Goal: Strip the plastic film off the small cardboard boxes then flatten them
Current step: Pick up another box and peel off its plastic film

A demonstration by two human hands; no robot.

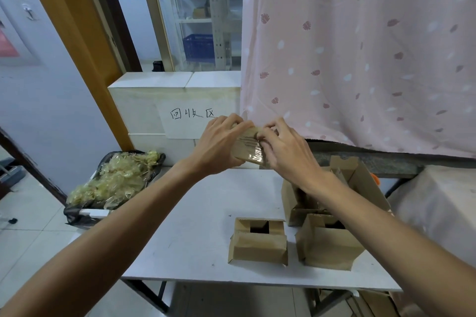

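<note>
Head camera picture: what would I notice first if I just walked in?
First, the middle: the left hand and right hand grip a small box wrapped in shiny film, above the white table. Next, the heap of crumpled film in the black-lined bin at the left, and open cardboard boxes standing on the table's right side. A pink leaf-patterned curtain fills the upper right.

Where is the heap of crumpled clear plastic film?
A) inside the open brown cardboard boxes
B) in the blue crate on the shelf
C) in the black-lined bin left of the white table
C: the crumpled clear plastic film fills the black-lined bin beside the white table.
</note>
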